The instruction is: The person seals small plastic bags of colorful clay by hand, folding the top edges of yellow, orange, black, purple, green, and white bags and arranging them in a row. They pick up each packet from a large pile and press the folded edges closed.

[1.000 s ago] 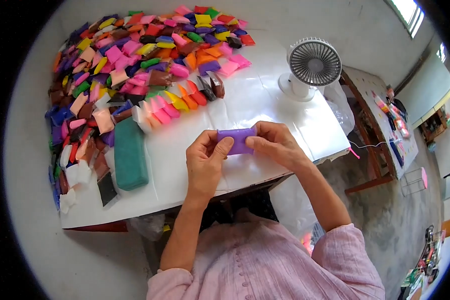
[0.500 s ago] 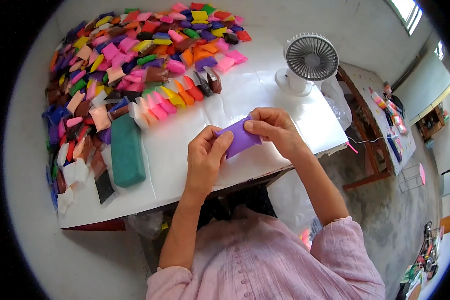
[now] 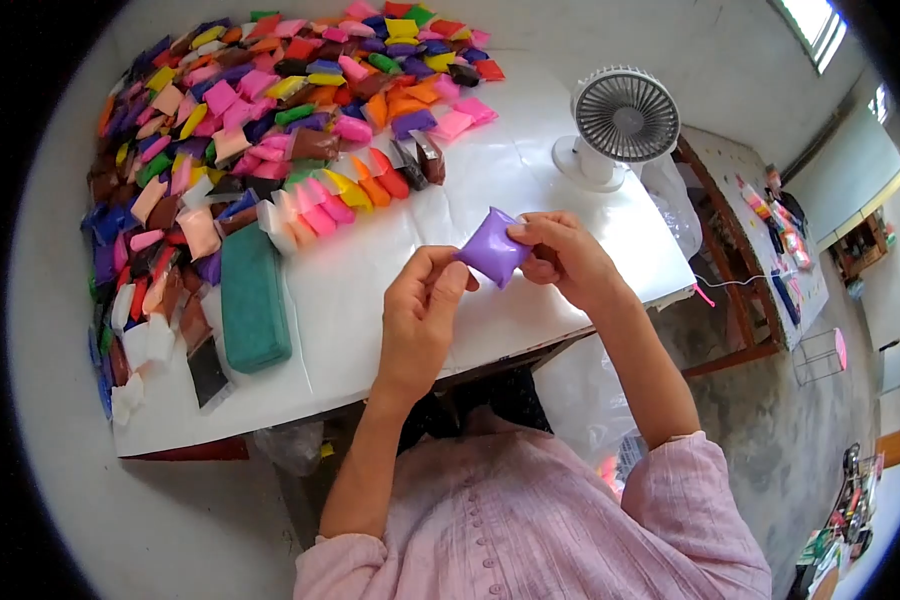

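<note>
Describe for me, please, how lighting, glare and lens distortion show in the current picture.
Head view: wide-angle distortion, with black corners and a bowed front edge on the white tabletop; head view: strong glare washing out the tabletop just in front of the fan; head view: a shiny highlight on the purple packet; head view: the window overexposed to near white.

can't see one corner of the purple packet [image 3: 495,247], the right hand [image 3: 574,258] covers it. bottom of that packet heap [image 3: 235,112] is buried, side-table clutter [image 3: 794,245] too tiny to identify.
</note>
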`<state>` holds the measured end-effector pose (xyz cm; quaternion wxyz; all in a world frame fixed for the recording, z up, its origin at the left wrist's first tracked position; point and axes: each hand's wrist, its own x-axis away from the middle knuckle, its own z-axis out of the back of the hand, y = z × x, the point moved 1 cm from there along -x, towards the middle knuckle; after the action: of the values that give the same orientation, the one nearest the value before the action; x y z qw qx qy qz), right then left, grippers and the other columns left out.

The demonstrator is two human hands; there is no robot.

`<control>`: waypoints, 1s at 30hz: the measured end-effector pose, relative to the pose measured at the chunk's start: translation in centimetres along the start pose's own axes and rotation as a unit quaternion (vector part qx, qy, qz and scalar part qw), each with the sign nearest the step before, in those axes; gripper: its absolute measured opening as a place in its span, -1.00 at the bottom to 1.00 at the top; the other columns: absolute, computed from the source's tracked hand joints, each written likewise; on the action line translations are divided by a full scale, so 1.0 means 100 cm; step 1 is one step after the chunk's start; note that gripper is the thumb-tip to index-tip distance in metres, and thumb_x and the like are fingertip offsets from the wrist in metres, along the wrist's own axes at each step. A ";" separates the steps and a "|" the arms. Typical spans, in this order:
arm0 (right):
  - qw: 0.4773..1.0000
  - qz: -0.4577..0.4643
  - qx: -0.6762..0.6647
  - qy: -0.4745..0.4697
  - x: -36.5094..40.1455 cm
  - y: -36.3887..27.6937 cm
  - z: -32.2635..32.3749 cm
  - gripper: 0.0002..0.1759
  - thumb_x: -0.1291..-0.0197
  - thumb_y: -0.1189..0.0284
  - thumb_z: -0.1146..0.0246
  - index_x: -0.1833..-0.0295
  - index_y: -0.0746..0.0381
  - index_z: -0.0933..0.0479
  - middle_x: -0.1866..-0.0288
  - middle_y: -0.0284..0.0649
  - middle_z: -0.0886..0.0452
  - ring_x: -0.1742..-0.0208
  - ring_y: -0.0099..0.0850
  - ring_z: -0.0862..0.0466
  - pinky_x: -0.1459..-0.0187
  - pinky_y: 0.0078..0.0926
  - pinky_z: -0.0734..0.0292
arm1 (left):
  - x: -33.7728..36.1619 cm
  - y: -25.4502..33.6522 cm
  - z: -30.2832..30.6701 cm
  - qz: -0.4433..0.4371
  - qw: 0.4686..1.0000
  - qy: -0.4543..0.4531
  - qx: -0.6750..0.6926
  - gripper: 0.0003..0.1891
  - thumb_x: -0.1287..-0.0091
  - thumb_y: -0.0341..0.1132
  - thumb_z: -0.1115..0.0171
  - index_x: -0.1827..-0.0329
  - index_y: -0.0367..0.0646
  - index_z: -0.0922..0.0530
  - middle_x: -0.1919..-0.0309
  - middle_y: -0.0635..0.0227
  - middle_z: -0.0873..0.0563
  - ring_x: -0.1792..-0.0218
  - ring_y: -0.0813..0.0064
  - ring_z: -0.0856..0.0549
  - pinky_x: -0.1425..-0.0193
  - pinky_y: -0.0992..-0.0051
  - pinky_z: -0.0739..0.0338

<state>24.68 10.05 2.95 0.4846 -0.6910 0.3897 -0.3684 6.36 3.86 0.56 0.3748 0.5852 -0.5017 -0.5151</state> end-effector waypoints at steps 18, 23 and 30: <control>0.841 0.203 0.481 0.144 0.038 0.002 -0.009 -0.60 -0.30 0.19 -0.19 0.44 0.31 -0.50 0.54 -0.09 -0.55 0.45 -0.10 -0.59 0.38 -0.25 -0.44 | 0.004 -0.005 -0.005 -0.081 0.970 0.046 -0.225 -0.82 -0.41 -0.37 -0.17 0.32 -0.31 -0.56 0.53 0.48 -0.56 0.47 0.70 -0.44 0.38 0.60 -0.35; 0.768 0.290 0.562 0.105 0.041 0.010 -0.021 -0.73 -0.18 0.34 -0.30 0.45 0.27 -0.47 0.50 -0.14 -0.53 0.51 -0.17 -0.55 0.45 -0.28 -0.39 | 0.004 -0.007 -0.007 -0.089 0.966 0.036 -0.239 -0.84 -0.40 -0.38 -0.18 0.31 -0.32 -0.56 0.55 0.49 -0.54 0.48 0.70 -0.42 0.40 0.59 -0.34; 0.757 0.306 0.571 0.090 0.039 0.012 -0.017 -0.76 -0.16 0.40 -0.29 0.46 0.29 -0.45 0.52 -0.15 -0.50 0.54 -0.16 -0.52 0.45 -0.24 -0.39 | 0.003 -0.002 -0.011 -0.059 0.963 0.017 -0.263 -0.84 -0.35 -0.39 -0.22 0.33 -0.32 -0.54 0.59 0.44 -0.50 0.53 0.67 -0.38 0.44 0.54 -0.33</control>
<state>24.55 5.66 2.73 0.8388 -0.0939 0.3396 -0.4150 7.44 3.49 0.50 0.4928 0.5029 -0.3069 -0.6404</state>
